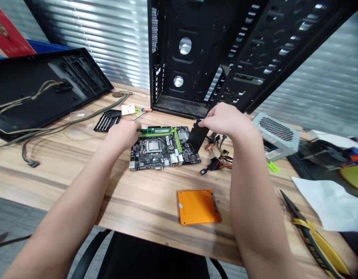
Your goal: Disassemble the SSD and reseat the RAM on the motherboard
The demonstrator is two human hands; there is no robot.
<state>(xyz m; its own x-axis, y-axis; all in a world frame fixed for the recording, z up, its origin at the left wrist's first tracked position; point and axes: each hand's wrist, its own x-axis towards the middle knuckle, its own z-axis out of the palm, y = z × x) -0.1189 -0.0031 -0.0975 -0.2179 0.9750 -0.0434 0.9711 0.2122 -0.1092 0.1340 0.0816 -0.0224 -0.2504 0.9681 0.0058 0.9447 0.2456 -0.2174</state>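
Observation:
A motherboard [164, 151] lies flat on the wooden desk [62, 182], with its CPU socket facing up. A green RAM stick [158, 131] sits along its far side. My left hand [123, 134] grips the stick's left end, and the fingers hide that end. My right hand [227, 120] pinches the top corner of a tilted black plate [198, 135] at the board's right edge. What the plate is, I cannot tell. An orange SSD [198, 207] lies flat in front of the board, apart from both hands.
A black computer case [213, 50] stands behind the board. A power supply [276, 135] and its bundled cables [218, 157] lie to the right. A black side panel [42, 89] with wires sits at left. Yellow-handled pliers [315, 240] lie at front right.

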